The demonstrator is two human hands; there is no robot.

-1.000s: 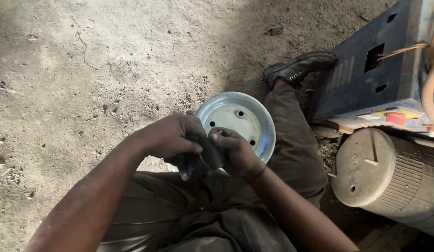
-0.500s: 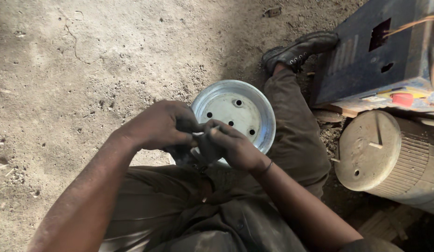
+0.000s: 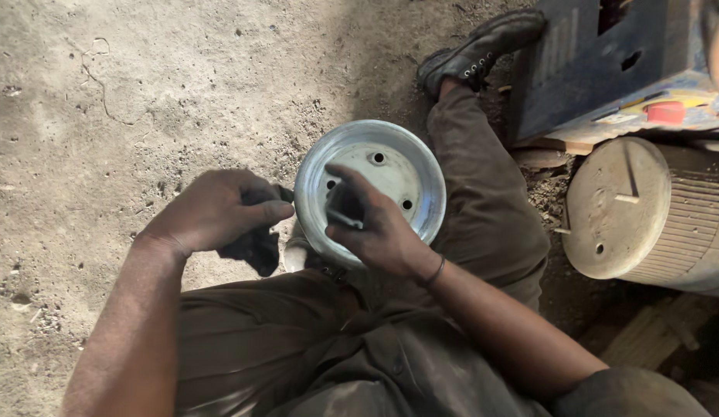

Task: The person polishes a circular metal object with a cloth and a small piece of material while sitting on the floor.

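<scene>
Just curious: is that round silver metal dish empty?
Empty: the round silver metal dish shows only its bare, holed bottom; the right hand covers part.

Daylight falls bright on the dirt floor (image 3: pixel 104 93) beyond the fingers; shade nearer; focus sharp, slight edge distortion.

Probably a rough workshop: dirt floor (image 3: pixel 143 93), metal drum (image 3: pixel 645 216), machine housing (image 3: pixel 599 62).

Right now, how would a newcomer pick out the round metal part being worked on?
Start at the outstretched leg ending in a black boot. Beside its knee lies a silver dished metal wheel with small holes, under the right hand. The nearby beige ribbed drum is dull, not shiny.
</scene>
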